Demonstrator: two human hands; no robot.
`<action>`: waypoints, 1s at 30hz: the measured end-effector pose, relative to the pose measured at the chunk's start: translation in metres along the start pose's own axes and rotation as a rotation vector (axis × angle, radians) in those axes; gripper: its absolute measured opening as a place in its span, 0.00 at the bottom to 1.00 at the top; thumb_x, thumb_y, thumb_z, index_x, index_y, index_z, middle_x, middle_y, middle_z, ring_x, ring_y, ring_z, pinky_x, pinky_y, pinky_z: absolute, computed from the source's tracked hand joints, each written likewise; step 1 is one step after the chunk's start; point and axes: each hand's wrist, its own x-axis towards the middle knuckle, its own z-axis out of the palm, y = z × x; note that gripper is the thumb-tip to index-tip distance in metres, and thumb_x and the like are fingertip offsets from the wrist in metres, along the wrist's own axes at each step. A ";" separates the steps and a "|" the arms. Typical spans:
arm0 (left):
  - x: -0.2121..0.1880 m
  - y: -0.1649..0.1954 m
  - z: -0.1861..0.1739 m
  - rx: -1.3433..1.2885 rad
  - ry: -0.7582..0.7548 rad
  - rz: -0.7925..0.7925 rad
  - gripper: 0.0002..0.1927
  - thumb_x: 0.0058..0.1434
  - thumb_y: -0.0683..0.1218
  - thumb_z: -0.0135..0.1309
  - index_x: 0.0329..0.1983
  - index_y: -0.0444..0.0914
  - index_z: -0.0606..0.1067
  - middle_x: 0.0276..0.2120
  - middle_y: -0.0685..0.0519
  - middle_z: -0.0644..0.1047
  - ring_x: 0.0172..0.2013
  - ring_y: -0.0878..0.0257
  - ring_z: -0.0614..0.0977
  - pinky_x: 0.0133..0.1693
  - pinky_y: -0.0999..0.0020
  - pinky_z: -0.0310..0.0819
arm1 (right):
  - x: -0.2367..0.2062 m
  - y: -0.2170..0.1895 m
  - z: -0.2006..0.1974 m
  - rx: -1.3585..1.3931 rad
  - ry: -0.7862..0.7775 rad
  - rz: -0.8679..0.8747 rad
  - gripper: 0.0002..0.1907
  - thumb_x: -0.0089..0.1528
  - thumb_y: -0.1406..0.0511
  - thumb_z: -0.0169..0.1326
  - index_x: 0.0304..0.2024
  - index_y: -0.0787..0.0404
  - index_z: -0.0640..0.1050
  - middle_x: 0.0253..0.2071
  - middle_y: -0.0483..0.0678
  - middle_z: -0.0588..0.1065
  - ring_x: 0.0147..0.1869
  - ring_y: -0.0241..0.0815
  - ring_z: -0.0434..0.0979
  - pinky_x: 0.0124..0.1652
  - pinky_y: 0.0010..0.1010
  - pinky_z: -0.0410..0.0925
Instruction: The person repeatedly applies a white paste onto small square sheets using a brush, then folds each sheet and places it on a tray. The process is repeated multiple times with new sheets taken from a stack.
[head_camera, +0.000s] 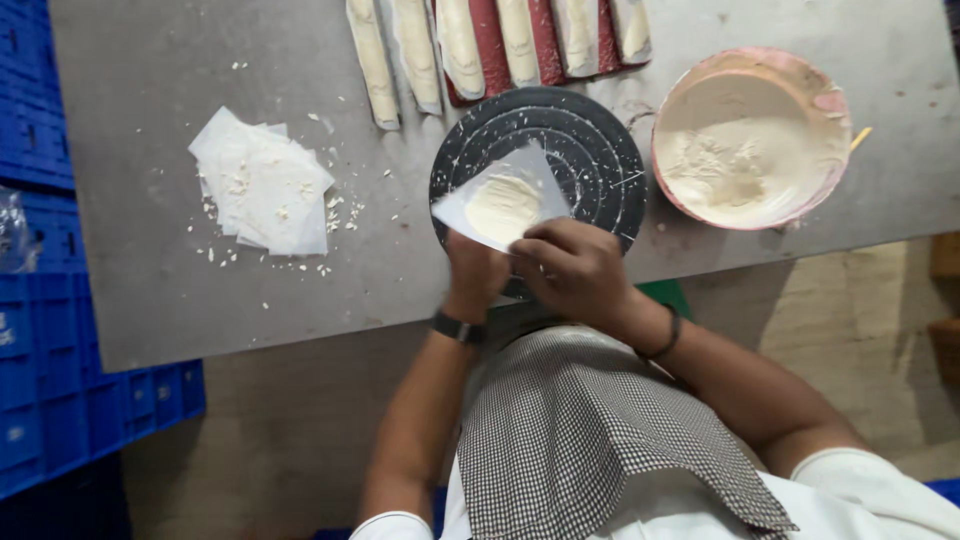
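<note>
Pinching the near corner of a paper sheet (503, 195), both hands are closed on it together: left hand (474, 275) under the edge, right hand (573, 270) curled over the top, fingers tight. The sheet carries a dab of pale paste in its middle and hovers over a black round disc (590, 150) at the table (130, 250) edge. Looks like the rolling or folding step is just starting (paste already on). Next move probably needs an even tuck so the paste stays inside. Further out: a bowl (750, 135) of the same paste to the right, a stack of blank sheets (262, 185) to the left, finished rolls (500, 45) lined up at the back.
</note>
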 end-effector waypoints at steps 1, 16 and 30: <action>-0.008 -0.005 0.008 0.255 -0.015 0.100 0.18 0.74 0.51 0.49 0.64 0.41 0.73 0.57 0.50 0.81 0.58 0.59 0.83 0.62 0.64 0.76 | 0.004 -0.006 0.004 -0.007 -0.033 0.011 0.10 0.57 0.69 0.66 0.41 0.59 0.81 0.38 0.49 0.78 0.38 0.46 0.80 0.36 0.35 0.73; -0.010 -0.041 0.049 -0.585 0.153 -0.116 0.28 0.76 0.56 0.46 0.69 0.32 0.63 0.62 0.46 0.72 0.60 0.55 0.75 0.61 0.56 0.70 | 0.021 0.026 -0.039 -0.028 -0.147 0.279 0.10 0.67 0.68 0.57 0.52 0.60 0.76 0.39 0.48 0.78 0.34 0.47 0.79 0.33 0.36 0.71; 0.024 -0.024 0.047 -0.124 0.258 -0.180 0.43 0.73 0.72 0.20 0.46 0.34 0.76 0.34 0.52 0.80 0.34 0.63 0.81 0.42 0.66 0.77 | 0.048 0.004 -0.031 -0.302 -0.252 0.143 0.13 0.61 0.58 0.62 0.38 0.62 0.81 0.37 0.48 0.77 0.39 0.47 0.78 0.36 0.37 0.71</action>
